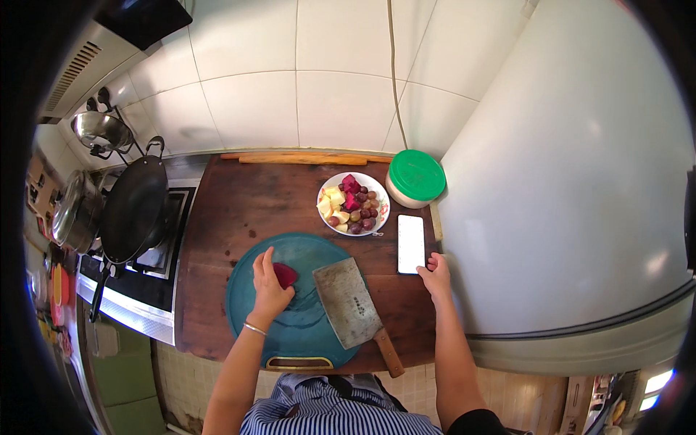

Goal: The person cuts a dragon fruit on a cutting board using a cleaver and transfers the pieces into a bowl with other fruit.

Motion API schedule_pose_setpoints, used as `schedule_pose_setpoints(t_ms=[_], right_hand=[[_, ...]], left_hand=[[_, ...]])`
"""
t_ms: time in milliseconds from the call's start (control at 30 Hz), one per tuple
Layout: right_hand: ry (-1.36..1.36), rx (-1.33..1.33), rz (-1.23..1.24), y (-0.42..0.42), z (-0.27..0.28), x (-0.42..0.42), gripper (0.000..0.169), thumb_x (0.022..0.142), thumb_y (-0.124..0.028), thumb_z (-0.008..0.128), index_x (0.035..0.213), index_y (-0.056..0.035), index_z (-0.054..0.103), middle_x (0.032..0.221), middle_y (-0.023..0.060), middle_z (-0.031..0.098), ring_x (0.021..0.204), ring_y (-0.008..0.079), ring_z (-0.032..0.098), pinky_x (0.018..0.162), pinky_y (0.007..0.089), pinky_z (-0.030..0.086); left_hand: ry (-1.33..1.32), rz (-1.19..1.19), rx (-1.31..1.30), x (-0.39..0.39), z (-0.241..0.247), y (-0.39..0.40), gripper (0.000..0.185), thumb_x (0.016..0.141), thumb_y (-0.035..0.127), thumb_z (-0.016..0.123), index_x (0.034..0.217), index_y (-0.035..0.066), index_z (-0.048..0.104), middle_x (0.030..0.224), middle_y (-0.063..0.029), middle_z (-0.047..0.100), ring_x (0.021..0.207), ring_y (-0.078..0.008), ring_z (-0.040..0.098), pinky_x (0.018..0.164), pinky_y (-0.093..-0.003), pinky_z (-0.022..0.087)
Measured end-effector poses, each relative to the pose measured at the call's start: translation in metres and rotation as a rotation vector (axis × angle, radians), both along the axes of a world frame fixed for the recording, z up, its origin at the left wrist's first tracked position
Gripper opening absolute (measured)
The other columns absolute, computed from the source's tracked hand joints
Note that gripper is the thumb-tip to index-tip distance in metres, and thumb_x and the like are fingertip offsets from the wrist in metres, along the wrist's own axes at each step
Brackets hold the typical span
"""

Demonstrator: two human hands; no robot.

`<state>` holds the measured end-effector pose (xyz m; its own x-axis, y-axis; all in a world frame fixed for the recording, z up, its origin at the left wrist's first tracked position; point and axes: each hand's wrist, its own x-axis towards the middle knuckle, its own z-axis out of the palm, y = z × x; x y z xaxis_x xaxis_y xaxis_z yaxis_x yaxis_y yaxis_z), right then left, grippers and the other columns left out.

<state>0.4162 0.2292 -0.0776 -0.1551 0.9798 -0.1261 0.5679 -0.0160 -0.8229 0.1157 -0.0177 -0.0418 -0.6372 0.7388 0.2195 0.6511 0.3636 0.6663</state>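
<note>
My left hand, with a bangle at the wrist, is at a piece of dark red dragon fruit on a round teal cutting board; whether the fingers grip it or only rest by it is unclear. Across the board's right side lies a cleaver, its wooden handle over the front edge. My right hand touches the lower right corner of a phone with a lit white screen, lying flat. Behind the board stands a white bowl of grapes, pale fruit chunks and dragon fruit cubes.
A tub with a green lid stands at the wooden counter's back right, by the refrigerator. Wooden rolling pins lie along the wall. On the left, a black wok and a lidded steel pot sit on the gas stove.
</note>
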Motion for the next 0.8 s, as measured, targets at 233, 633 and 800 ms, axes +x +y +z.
schedule_pose_setpoints(t_ms=[233,633,800], right_hand=[[-0.097,-0.009,0.116,0.016,-0.005,0.003,0.068,0.064,-0.017,0.076,0.122,0.0023,0.047,0.113,0.0165,0.055,0.099,0.0261,0.056,0.085,0.0377,0.047],[-0.119,0.072,0.211,0.016,-0.011,0.003,0.066,0.061,-0.016,0.077,0.117,0.0025,0.049,0.111,0.0176,0.053,0.1,0.0285,0.054,0.087,0.0374,0.046],[-0.03,0.07,0.222,0.019,-0.022,0.002,0.063,0.061,-0.01,0.076,0.116,0.0023,0.048,0.106,0.0155,0.056,0.097,0.027,0.057,0.086,0.037,0.047]], left_hand=[[-0.165,0.044,0.159,-0.001,-0.005,-0.046,0.087,0.061,-0.004,0.067,0.138,0.005,0.027,0.13,-0.0174,0.034,0.119,-0.0327,0.04,0.101,-0.04,0.034],[0.027,0.189,0.335,-0.001,-0.041,-0.096,0.062,0.067,-0.006,0.054,0.127,-0.004,0.038,0.124,-0.0195,0.041,0.115,-0.0336,0.043,0.102,-0.0404,0.033],[-0.01,0.184,0.309,-0.001,-0.038,-0.098,0.06,0.064,-0.004,0.055,0.122,-0.004,0.041,0.121,-0.02,0.043,0.114,-0.0347,0.043,0.103,-0.0413,0.031]])
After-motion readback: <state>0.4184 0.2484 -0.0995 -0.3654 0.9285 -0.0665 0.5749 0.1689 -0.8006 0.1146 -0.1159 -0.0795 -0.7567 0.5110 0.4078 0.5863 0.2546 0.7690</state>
